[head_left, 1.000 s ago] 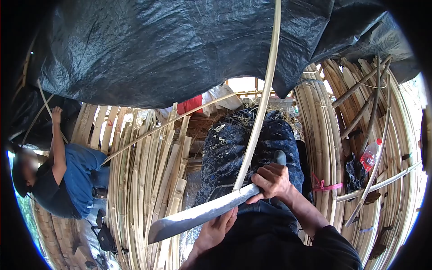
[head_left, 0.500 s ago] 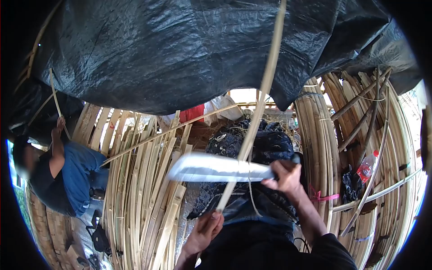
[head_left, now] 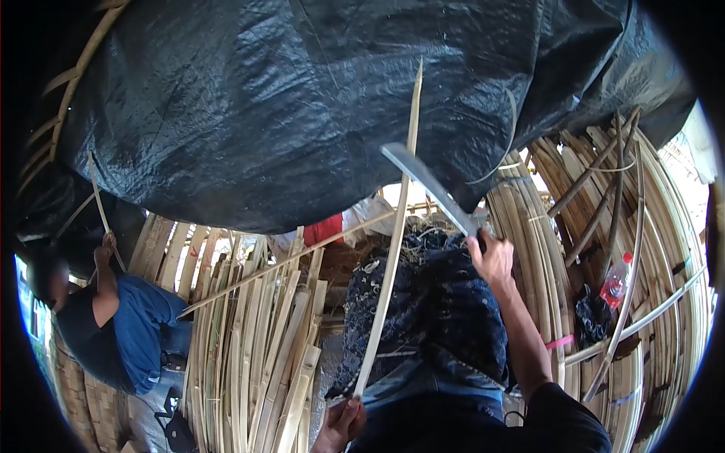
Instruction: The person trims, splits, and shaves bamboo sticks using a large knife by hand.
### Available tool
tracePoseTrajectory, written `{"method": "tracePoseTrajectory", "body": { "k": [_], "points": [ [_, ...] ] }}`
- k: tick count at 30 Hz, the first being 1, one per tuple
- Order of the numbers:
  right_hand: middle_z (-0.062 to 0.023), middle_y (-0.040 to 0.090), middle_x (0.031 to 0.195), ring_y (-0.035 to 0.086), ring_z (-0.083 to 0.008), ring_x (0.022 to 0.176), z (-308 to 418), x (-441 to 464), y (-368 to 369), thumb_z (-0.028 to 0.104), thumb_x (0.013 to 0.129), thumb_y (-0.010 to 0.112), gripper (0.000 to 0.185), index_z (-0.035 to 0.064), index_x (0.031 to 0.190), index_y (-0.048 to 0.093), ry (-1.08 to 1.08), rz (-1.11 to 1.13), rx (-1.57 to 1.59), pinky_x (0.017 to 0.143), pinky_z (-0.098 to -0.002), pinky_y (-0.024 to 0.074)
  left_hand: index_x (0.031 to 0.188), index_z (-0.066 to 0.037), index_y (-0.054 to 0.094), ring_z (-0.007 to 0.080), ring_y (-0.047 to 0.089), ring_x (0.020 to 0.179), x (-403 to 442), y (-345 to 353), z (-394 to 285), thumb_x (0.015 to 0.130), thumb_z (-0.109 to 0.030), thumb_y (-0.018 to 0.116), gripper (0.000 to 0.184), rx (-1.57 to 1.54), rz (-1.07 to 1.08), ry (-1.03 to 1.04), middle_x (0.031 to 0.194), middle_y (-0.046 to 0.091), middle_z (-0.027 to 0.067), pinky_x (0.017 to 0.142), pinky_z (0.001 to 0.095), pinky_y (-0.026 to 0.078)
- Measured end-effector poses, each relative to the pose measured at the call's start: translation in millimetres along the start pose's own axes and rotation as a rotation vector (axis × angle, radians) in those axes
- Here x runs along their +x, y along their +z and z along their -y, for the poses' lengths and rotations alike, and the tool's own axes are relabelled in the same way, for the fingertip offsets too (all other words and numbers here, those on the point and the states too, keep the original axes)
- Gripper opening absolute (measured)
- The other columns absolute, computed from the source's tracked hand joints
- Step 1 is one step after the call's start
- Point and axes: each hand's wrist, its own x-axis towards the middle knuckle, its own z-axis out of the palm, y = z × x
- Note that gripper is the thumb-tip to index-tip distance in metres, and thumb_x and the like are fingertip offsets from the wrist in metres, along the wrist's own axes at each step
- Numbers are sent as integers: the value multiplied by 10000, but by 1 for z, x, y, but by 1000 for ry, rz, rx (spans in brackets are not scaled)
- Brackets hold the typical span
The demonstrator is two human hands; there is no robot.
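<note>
Near the bottom edge, my left hand [head_left: 341, 424] is closed around the lower end of a long pale bamboo strip [head_left: 393, 272]. The strip rises upright in front of my legs and ends in a narrow tip against the black tarp. My right hand [head_left: 492, 257] grips the handle of a large machete [head_left: 432, 183] at arm's length. Its blade points up and to the left, and its far end overlaps the strip's upper part in view; whether they touch I cannot tell. A dark patterned cloth [head_left: 423, 309] with shavings on it covers my legs.
A black tarp [head_left: 287, 113] hangs overhead. Split bamboo [head_left: 249, 340] lies at the left, more bamboo [head_left: 529, 249] at the right. A co-worker [head_left: 113, 325] sits at far left, holding a strip. A red-labelled bottle [head_left: 616, 281] and black bag [head_left: 593, 313] are at the right.
My right hand has moved forward with the machete, its blade swinging from level to upward. My left hand has gone lower with the strip, whose upper tip now shows.
</note>
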Motion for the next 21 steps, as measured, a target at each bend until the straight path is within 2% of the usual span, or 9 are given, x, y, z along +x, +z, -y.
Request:
{"method": "tracePoseTrajectory", "body": {
  "k": [1,2,4,5,11,13,16,17,21],
  "points": [
    [-163,619,563,657,-391,525,6,-6,0,517,925,666,448,72,888,700,-29,44,89,532,-469,541,811,-119,571,109,465,552,5,3,1,1102,-383,502,399,106,27,115,654,485,-18,492,280,301],
    [-161,614,558,658,-392,531,14,-17,0,513,913,677,438,77,893,705,-53,98,173,538,-474,541,811,-119,571,109,465,552,10,4,0,1102,-383,502,399,100,30,118,654,485,-18,492,280,301],
    [-122,646,610,674,-354,546,41,-37,0,553,862,719,468,89,915,712,-127,183,247,534,-456,532,822,-139,449,52,257,464,19,19,-23,1091,-492,457,444,79,217,-128,571,284,-64,443,257,183],
    [-91,675,670,685,-333,578,55,-34,-4,567,855,723,476,94,914,708,-274,139,315,557,-430,539,818,-140,443,53,251,466,23,26,-29,1090,-496,458,448,76,244,-106,575,277,-71,443,256,173],
    [-29,632,657,684,-241,582,72,-28,-1,636,827,723,539,104,809,637,-446,140,389,527,-387,495,798,-126,461,45,272,487,30,34,-31,1106,-462,439,456,175,142,-4,582,304,-70,461,251,179],
    [-28,636,658,684,-236,579,90,-30,-14,640,829,722,540,106,809,639,-459,165,368,527,-378,503,799,-92,512,45,320,533,31,42,-39,1112,-430,443,466,259,99,51,619,377,-60,494,238,226],
    [-22,622,651,659,-243,562,110,-47,-21,672,828,703,560,117,794,644,-480,274,327,557,-341,516,787,-88,511,47,322,534,43,56,-39,1106,-449,453,485,255,49,57,616,374,-59,495,248,235],
    [-22,624,658,660,-238,567,114,-52,-23,662,810,726,552,116,800,647,-507,278,358,556,-339,517,754,-88,497,53,334,535,44,61,-42,1103,-449,464,503,302,26,142,611,385,-50,497,260,243],
    [-18,612,677,652,-224,569,117,-57,-25,649,752,779,557,112,828,655,-569,272,379,545,-341,515,728,-89,482,58,353,532,47,64,-49,1101,-449,465,519,404,2,173,597,386,-44,495,267,249]
  ]
}}
